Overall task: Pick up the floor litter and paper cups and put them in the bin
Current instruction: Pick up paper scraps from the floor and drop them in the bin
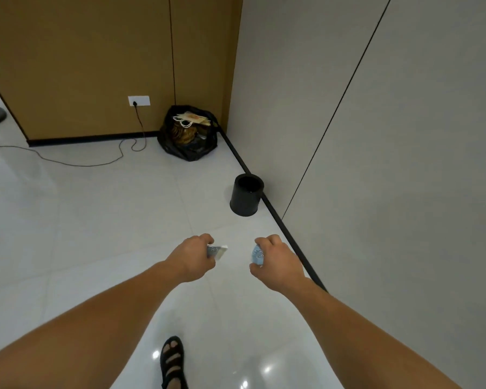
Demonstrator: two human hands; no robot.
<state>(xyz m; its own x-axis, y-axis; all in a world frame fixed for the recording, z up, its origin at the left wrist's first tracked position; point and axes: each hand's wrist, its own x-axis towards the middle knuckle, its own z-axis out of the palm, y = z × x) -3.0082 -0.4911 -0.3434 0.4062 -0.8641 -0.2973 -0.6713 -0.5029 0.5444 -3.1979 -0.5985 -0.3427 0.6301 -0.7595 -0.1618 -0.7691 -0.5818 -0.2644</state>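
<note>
Sandal [173,360] is standing at the near edge of the pale tiled floor [96,226], toes pointing ahead. Beyond it, both bare arms are reaching forward. Left hand [192,258] is curling round a crushed paper cup [219,251], with blue print and a white rim poking out past the fingers. Right hand [279,259] is gripping a second blue cup [257,256]. Neither cup is hanging over the target yet: the black bin [244,204] is sitting farther on, upright and open-mouthed, at the floor's right edge against the dark skirting [288,231]. Judgement: the carry to the bin is under way. Doing it well is coming down to stepping closer until each hand is hovering directly above the mouth, then releasing one cup at a time, since light cups are probably glancing off the rim when tossed. In the far corner a stuffed black rubbish bag [188,147] is slumping, and a cable [82,164] is trailing from the wall socket [139,100].
</note>
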